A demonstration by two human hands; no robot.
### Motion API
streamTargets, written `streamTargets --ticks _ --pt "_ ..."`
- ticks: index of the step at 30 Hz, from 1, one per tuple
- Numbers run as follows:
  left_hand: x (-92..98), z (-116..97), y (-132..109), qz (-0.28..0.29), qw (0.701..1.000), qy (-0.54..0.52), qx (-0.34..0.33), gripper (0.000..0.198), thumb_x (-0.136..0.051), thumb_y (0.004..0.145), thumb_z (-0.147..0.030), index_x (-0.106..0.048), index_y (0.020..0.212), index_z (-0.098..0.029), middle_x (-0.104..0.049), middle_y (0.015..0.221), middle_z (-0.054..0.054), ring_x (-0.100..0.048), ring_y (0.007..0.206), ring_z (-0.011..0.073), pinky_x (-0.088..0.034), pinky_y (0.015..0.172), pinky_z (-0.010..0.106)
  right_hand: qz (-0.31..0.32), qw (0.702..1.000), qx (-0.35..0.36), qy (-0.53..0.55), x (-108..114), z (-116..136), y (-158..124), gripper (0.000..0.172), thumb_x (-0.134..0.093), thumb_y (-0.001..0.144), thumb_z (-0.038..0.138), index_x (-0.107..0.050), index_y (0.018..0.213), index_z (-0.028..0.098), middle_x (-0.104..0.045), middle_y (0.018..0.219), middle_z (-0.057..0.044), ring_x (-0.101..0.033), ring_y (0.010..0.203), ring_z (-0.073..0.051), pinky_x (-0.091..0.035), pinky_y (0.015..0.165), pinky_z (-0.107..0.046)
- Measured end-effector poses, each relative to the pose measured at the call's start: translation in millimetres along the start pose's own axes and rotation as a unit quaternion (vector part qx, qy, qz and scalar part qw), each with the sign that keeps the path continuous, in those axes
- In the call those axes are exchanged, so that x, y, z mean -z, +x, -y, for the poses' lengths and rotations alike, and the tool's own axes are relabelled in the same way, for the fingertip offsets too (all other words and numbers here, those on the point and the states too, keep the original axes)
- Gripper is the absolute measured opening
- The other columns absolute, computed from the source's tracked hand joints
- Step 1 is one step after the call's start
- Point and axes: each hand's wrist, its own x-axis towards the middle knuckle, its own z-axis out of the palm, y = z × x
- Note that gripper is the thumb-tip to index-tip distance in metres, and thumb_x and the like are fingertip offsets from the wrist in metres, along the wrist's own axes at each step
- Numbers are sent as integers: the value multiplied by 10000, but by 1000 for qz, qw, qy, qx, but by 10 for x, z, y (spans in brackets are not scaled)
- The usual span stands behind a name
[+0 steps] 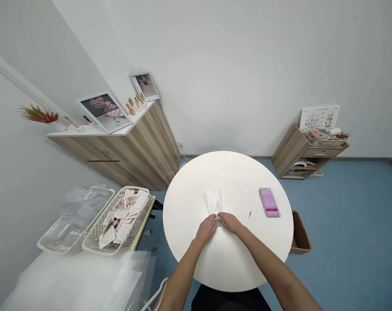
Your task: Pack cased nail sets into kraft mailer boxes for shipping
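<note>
The left hand and the right hand meet near the middle of the round table, both pinching the near end of a thin white sheet. From my remote view, the sheet lies flat beyond the fingers, pale enough to blur into the tabletop; I can't make out its outline fully, and the fingers cover part of the near end. A purple object to the right is pixelated, so I can't read it. The forearms run out of frame below.

A small dark reddish mark sits on the tabletop between the right hand and the purple object; I see nothing blocking the hands. On the left, a wood-grain cabinet carries picture frames and small bottles.

Below it, one white basket holds a heap of printed packets; the tray beside it holds clear plastic pieces. At the table's right edge I see a cardboard box, partly hidden by the tabletop.
</note>
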Motion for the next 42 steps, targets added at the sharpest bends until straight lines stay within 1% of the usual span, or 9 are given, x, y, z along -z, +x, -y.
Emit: streamTargets --ticks 5,10,14,17,21,23,27,34,42 --pt "-91 14 162 -68 993 70 59 386 -388 863 -122 -535 1200 -243 -555 1159 80 -535 1063 241 -478 879 413 -54 997 -46 -33 -91 11 158 272 -429 914 149 -524 1165 194 -621 1084 -73 -546 1011 -213 -405 802 -283" --pt "-242 112 222 -53 991 81 95 457 -347 857 -78 -514 1259 -218 -563 1140 96 -537 1009 240 -480 825 375 -84 987 -87 -104 -232 104 262 266 -413 907 117 -553 1122 185 -551 1165 -115 -508 1031 -240 -424 819 -312" --pt "-324 155 134 -48 992 74 87 485 -306 847 -48 -508 1253 -221 -561 1233 93 -557 996 220 -477 856 374 -69 985 -86 -131 -335 118 215 309 -378 899 78 -562 1117 198 -581 1135 -103 -530 990 -233 -432 813 -320" --pt "-307 152 -18 -33 993 98 62 482 -340 856 -91 -494 1294 -217 -500 1375 109 -535 1140 241 -442 950 415 -72 988 -38 -131 -412 49 79 333 -386 922 172 -544 1216 175 -554 1285 -125 -505 1123 -255 -395 948 -378" --pt "-206 148 -214 4 990 142 -20 698 -507 815 -237 -279 1475 -225 -308 1542 123 -305 1394 320 -209 1125 572 -63 988 20 -136 -514 -61 -112 668 -514 859 391 -333 1455 149 -310 1536 -146 -322 1354 -312 -196 1126 -472" --pt "-167 147 -261 22 985 164 -41 744 -529 804 -262 -242 1490 -223 -288 1551 126 -262 1419 326 -141 1136 611 -50 988 22 -146 -560 -79 -166 704 -521 839 329 -296 1478 138 -273 1554 -148 -329 1355 -308 -194 1128 -460" --pt "-169 131 -299 25 983 175 -51 593 -483 825 -194 -379 1409 -206 -432 1469 131 -357 1382 283 -170 1149 592 -46 986 17 -158 -601 -47 -229 632 -450 802 120 -388 1430 111 -380 1494 -176 -430 1274 -290 -265 1089 -441" --pt "-35 173 -299 39 995 60 -63 473 -566 808 -263 -521 1278 -231 -566 1341 114 -507 1260 270 -256 1139 554 1 995 41 -88 -359 -63 -250 562 -549 701 141 -554 1262 113 -550 1321 -167 -551 1112 -288 -384 997 -421" --pt "253 190 152 24 999 -16 14 258 -508 874 -373 -686 1024 -260 -672 969 55 -584 990 239 -453 929 397 27 999 -22 39 122 -179 148 260 -519 818 231 -679 1015 177 -657 1053 -72 -622 916 -194 -446 802 -281"
